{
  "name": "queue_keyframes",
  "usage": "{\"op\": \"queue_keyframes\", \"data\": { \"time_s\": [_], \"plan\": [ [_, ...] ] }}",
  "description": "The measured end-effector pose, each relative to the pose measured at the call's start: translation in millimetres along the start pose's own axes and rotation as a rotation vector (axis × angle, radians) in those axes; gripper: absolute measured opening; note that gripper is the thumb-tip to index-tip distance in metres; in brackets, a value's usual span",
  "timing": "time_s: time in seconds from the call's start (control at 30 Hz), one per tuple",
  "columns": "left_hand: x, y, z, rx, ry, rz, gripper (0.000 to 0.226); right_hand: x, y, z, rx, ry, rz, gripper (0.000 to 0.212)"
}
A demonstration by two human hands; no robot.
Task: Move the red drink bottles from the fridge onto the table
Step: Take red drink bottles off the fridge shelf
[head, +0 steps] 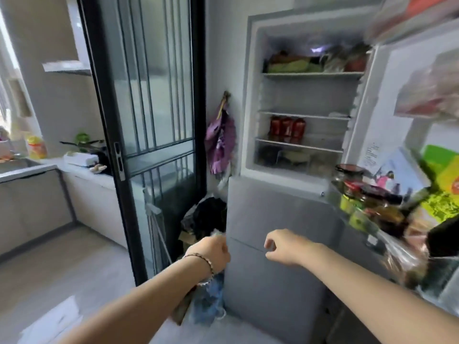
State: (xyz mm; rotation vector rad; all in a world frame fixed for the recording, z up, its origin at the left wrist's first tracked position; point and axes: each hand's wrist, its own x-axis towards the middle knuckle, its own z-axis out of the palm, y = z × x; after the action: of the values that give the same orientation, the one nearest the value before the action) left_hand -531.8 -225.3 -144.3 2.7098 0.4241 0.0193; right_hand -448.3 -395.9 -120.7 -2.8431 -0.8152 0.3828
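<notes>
- Here the tall grey-and-white fridge (280,219) is standing with its upper compartment open, the lower grey door panels shut, and its white upper door (397,100) swinging out to the right.
- Left of it, a black-framed sliding glass door (149,120) is standing upright, with a pale kitchen counter (82,170) running off behind it.
- The door's lower shelf is carrying dark-lidded glass jars (352,180) and green packets (442,192), all blurred.
- A purple cloth bag (221,142) is hanging on the wall just beside the fridge's left edge.
- Green-wrapped food (290,64) is lying on the top inside shelf; the shelf beneath is sitting bare.
- Three red drink bottles (286,126) are standing upright side by side, touching, at the left end of the third wire shelf (320,145), above the clear crisper drawer.
- The right hand (285,247) is reaching out in front of the grey lower door, well below the bottles, fingers curled loosely downward and gripping nothing.
- The left hand (213,252), wearing a beaded bracelet (201,259) at the wrist, is hanging near the fridge's left edge, fingers curled inward; whether it is holding anything, I cannot tell, since its fingers are turned away.
</notes>
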Motion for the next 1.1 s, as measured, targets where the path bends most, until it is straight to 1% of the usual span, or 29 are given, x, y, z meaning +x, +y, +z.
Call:
{"op": "queue_keyframes", "data": {
  "time_s": [0.1,0.3,0.4,0.47,0.53,0.63,0.73,0.87,0.9,1.0,1.03,1.1],
  "plan": [
    [91.9,18.5,-26.9,-0.018,0.048,0.11,0.015,62.9,20.6,-47.0,0.01,0.095,0.074,0.025],
    [265.6,62.7,-84.2,0.009,0.095,0.317,0.025,177.3,59.9,-141.4,0.024,0.285,0.235,0.019],
    [341.3,90.2,-100.0,0.016,0.125,0.384,0.027,225.8,87.4,-175.1,0.054,0.392,0.295,0.017],
    [386.9,105.7,-100.4,-0.03,0.131,0.399,0.024,255.8,109.9,-190.5,0.097,0.472,0.343,0.021],
    [428.5,117.4,-95.0,-0.08,0.175,0.392,0.022,286.4,133.5,-199.8,0.157,0.559,0.37,0.027],
    [486.8,130.8,-77.7,-0.136,0.232,0.408,0.024,339.0,166.9,-206.5,0.268,0.654,0.353,0.029],
    [539.2,146.1,-58.8,-0.197,0.308,0.442,0.025,401.8,200.4,-213.2,0.345,0.73,0.33,0.038],
    [604.1,175.3,-47.4,-0.233,0.369,0.461,0.022,487.8,235.2,-232.6,0.482,0.756,0.313,0.05],
    [620.2,182.9,-46.8,-0.224,0.376,0.46,0.023,508.3,243.2,-239.7,0.522,0.754,0.299,0.049],
    [668.0,201.3,-46.8,-0.218,0.42,0.475,0.022,567.8,266.6,-262.7,0.6,0.729,0.268,0.035],
    [682.0,205.5,-47.3,-0.208,0.435,0.481,0.021,586.7,274.1,-269.4,0.605,0.712,0.281,0.039],
    [706.9,212.2,-45.2,-0.166,0.454,0.488,0.019,618.0,287.9,-277.0,0.623,0.651,0.356,0.063]
  ]
}}
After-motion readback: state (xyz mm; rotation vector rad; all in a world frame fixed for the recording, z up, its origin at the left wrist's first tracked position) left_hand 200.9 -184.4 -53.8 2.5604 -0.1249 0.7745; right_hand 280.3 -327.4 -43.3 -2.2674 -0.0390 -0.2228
